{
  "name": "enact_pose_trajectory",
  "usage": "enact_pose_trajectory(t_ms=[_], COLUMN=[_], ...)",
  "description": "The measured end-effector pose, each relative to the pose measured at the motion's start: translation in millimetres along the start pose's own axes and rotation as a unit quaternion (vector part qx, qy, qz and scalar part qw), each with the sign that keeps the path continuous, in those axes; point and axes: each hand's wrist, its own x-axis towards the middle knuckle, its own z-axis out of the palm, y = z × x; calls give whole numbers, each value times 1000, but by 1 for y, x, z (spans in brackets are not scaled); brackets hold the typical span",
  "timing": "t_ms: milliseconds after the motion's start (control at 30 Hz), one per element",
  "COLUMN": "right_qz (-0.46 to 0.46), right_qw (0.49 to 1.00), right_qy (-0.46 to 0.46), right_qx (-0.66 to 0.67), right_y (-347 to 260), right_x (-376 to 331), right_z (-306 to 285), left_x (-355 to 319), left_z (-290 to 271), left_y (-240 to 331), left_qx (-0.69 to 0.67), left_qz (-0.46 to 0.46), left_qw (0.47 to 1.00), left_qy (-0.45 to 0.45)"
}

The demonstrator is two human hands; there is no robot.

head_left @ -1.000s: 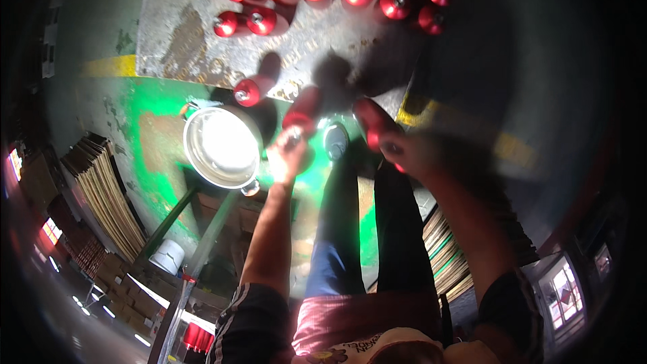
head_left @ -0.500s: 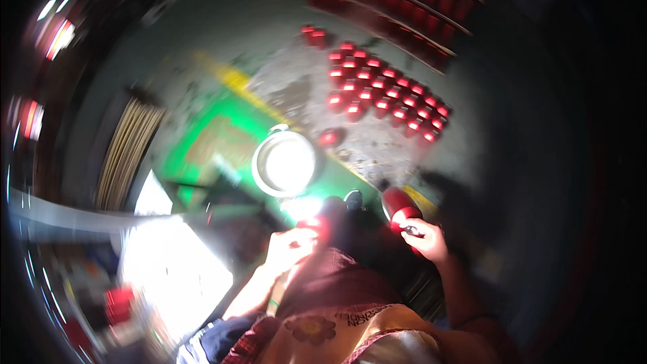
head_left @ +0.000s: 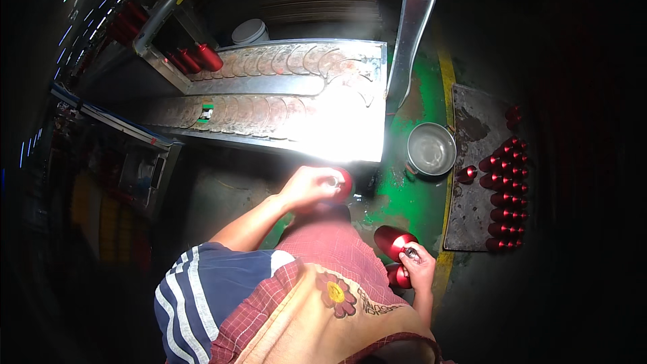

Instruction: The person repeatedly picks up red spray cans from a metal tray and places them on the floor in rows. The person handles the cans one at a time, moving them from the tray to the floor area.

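— Looking down now, I see the view has swung since half a second ago: the rows of red cans that sat ahead then are off at the right edge, and a bright metal conveyor [head_left: 290,104] fills the top.

— And the hands?

— My left hand [head_left: 311,187] is closed around a red can [head_left: 342,184], just below the conveyor's glaring near edge; before, it hung low by the lap. My right hand [head_left: 419,266] is wrapped about the neck of a second red can [head_left: 393,240], with a third red can [head_left: 399,276] tucked under the palm. It held a can earlier too.

— What about the surface?

— A grey mat [head_left: 472,162] on the floor carries the standing cans [head_left: 504,195] in rows, with one lying loose at its left edge. A round steel pot [head_left: 431,149] sits on the green floor [head_left: 404,195] just beside the mat, a yellow line running past it.

— The room?

— Dark around. More red cans [head_left: 195,59] sit at the conveyor's far left end, and a white bucket [head_left: 251,29] stands behind it.
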Motion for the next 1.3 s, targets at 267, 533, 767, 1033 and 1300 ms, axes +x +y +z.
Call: enact_pose_trajectory(t_ms=[267,533,767,1033,1300], right_qz=[-73,-176,-165,-156,-324], right_qw=[978,974,942,940,922], right_qy=[-97,-105,-128,-165,-42], right_qx=[-171,-94,-262,-254,-206], right_y=[-67,-220,-259,-263,-277], right_x=[96,272,482,548,578], right_z=[143,347,503,541,563], left_x=[-34,104,295,318,315], left_z=[-152,-360,-475,-571,-639], left_y=[-74,-79,-95,-158,-193], left_qx=[-79,-139,-74,-64,-201], left_qz=[-1,116,72,90,75], left_qw=[978,954,982,983,891], left_qy=[191,240,160,146,400])
